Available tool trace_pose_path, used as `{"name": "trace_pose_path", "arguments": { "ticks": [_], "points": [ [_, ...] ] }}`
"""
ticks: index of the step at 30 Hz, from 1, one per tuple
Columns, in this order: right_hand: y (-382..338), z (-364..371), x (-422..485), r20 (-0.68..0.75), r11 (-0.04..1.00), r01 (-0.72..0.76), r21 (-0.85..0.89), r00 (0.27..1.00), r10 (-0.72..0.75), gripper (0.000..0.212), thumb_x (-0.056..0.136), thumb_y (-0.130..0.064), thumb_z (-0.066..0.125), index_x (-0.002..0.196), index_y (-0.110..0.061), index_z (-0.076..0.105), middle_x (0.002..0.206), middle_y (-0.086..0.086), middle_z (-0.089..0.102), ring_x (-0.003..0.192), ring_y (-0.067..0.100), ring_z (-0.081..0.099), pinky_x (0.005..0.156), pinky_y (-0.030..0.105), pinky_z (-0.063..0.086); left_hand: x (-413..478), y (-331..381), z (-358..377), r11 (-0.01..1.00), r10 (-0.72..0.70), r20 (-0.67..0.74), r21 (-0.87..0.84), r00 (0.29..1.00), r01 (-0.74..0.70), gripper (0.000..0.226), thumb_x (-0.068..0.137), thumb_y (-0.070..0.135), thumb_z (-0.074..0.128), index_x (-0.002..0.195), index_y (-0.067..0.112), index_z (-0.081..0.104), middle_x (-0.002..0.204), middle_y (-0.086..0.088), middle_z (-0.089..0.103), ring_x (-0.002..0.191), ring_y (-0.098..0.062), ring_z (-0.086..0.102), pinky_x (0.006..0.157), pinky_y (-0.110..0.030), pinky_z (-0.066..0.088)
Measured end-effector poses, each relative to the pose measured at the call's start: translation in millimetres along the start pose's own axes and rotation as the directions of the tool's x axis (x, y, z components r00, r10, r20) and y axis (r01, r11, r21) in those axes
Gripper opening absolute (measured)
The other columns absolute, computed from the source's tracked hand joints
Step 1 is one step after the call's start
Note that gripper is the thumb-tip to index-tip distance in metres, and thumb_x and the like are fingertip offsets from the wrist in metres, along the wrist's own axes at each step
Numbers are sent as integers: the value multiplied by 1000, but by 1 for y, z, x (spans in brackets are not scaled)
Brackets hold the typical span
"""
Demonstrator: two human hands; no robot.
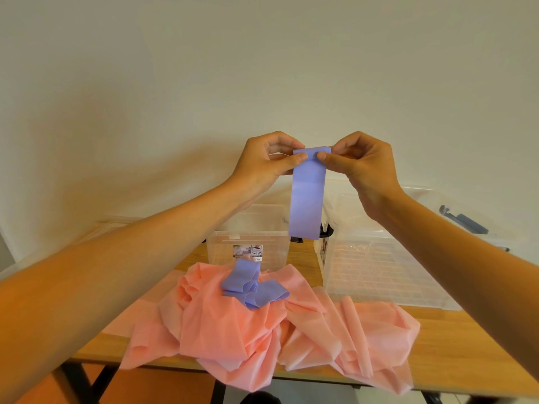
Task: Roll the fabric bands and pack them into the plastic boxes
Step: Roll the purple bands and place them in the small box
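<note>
A purple fabric band hangs straight down in the air above the table. My left hand pinches its top left corner and my right hand pinches its top right corner. Below, more purple bands lie crumpled on a heap of pink bands at the table's front. Two clear plastic boxes stand behind the heap: a smaller one in the middle and a larger one to the right.
The wooden table has black legs, and its front edge runs under the pink heap, which hangs over it. A dark blue tool lies beyond the right box. A plain wall rises behind everything.
</note>
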State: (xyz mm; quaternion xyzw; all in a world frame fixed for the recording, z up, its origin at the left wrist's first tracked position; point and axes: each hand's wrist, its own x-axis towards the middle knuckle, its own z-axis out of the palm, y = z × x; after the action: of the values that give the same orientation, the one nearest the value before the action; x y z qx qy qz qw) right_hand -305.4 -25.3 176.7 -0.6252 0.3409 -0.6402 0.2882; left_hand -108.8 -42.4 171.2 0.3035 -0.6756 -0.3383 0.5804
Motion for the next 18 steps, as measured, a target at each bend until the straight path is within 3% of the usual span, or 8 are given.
{"name": "trace_pose_path", "arguments": {
  "ticks": [5,11,16,18],
  "points": [
    [2,2,0,-11,1000,13,-9,1000,-13,16,80,-4,84,86,-6,69,92,19,74,87,26,74,79,28,58,0,-2,1,1000,4,-10,-12,1000,-4,16,88,2,75,104,4,70,106,-18,72,90,-23,73,85,-39,61],
    [7,3,-3,11,1000,18,-14,1000,-18,9,86,-8,81,87,-6,72,95,24,74,93,37,73,87,45,62,-1,-2,1,1000,1,-1,-22,1000,-1,14,90,2,72,103,7,72,104,-10,74,93,-15,74,77,-27,59],
    [8,4,-2,12,1000,10,-9,1000,-9,28,87,-9,80,110,-5,65,92,14,77,91,27,75,81,35,62,-1,-2,1,1000,15,5,2,1000,-15,16,89,2,73,105,5,72,103,-10,73,90,-12,73,74,-23,57],
    [7,4,-2,39,1000,17,2,999,-17,25,87,-7,79,109,-2,69,92,13,76,91,26,75,81,34,60,-1,-2,0,1000,11,-3,7,1000,-11,19,88,3,74,107,4,71,104,-12,73,88,-14,72,73,-24,57]
  ]
}}
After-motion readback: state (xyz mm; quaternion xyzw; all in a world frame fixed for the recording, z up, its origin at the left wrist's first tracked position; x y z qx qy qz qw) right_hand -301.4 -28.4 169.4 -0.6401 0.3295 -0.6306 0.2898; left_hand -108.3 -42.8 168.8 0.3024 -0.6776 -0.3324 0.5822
